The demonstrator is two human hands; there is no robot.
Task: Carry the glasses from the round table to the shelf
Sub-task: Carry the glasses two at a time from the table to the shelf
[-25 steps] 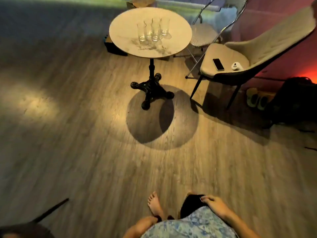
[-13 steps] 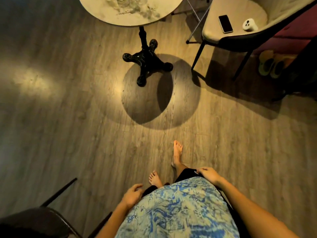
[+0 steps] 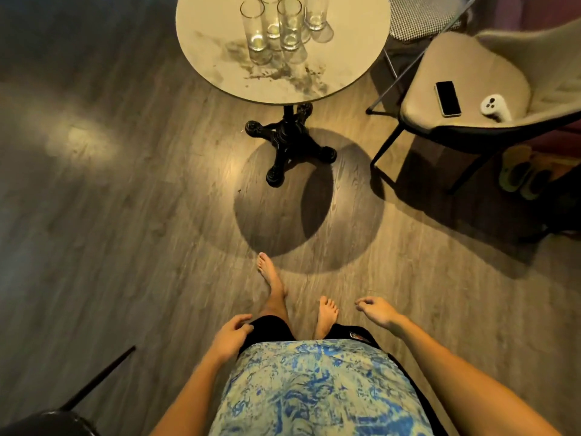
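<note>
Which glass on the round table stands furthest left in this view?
The glass at the left end of the cluster; all the others stand to its right, nearer the beige chair.

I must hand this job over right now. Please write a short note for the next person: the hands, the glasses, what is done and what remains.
Left hand: empty, fingers relaxed, low by the thigh.
Right hand: empty, fingers loosely curled, out to the side.
Glasses: upright, close together on the round table, ahead of the person; neither hand touches them.
Shelf: not in view.
Done: no glass picked up yet.
Left: step to the table, take the glasses, carry them to the shelf.
</note>
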